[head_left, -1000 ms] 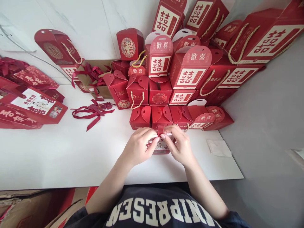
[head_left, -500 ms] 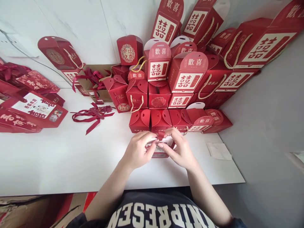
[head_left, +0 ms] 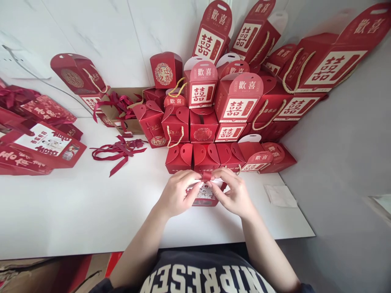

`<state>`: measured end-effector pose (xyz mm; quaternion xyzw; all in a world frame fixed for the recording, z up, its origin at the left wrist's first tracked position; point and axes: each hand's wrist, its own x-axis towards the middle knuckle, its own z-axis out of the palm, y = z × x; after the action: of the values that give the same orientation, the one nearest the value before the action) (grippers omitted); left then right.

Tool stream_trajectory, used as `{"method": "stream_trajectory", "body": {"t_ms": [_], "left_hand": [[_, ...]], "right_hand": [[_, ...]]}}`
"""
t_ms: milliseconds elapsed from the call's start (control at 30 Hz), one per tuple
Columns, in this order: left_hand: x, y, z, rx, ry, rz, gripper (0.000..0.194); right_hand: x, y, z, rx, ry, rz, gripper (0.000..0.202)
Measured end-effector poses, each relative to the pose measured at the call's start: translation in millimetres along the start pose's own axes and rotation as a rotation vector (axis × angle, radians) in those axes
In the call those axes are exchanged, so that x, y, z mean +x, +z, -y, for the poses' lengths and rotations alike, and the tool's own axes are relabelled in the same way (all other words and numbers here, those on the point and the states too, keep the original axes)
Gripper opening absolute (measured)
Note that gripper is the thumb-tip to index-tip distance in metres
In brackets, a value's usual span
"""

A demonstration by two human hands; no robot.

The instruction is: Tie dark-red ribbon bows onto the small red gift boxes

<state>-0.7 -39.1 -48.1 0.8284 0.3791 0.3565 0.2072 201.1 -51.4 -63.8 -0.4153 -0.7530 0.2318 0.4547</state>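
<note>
A small red-and-white gift box (head_left: 205, 202) stands on the table close in front of me, its upper part partly hidden by my fingers. At its top sits a loop of red ribbon (head_left: 207, 176). To the left of that loop, my left hand (head_left: 177, 193) pinches the top edge of the box between thumb and fingers. My right hand (head_left: 233, 194) grips the same edge from the right, thumb in front and fingers behind. Both hands touch the box right beside the ribbon; how the ribbon is fastened is hidden.
Red gift boxes (head_left: 204, 126) are stacked along the back wall, the front row just behind my hands. Loose red ribbons (head_left: 120, 151) lie to the left, near a cardboard box (head_left: 134, 124) of ribbons. Red gift bags (head_left: 45, 140) lie far left. A white tissue (head_left: 280, 195) lies right.
My thumbs have moved apart slightly, showing more of the box front, and the ribbon loop looks flatter. The view has tilted a little, so the background sits lower.
</note>
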Motion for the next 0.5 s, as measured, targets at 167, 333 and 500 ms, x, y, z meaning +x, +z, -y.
{"method": "stream_trajectory", "body": {"t_ms": [167,333,500], "left_hand": [[2.7,-3.9,-5.1,-0.010,-0.003,0.057,0.023],[4.3,-3.2,-5.5,-0.061,-0.018,0.052,0.010],[5.4,-0.5,4.9,-0.025,0.002,0.069,0.012]], "right_hand": [[4.1,-1.7,8.0,-0.025,0.009,0.016,0.006],[5.4,-4.6,8.4,-0.052,0.005,0.028,0.004],[6.5,-5.3,5.6,-0.041,0.002,0.064,0.001]]}}
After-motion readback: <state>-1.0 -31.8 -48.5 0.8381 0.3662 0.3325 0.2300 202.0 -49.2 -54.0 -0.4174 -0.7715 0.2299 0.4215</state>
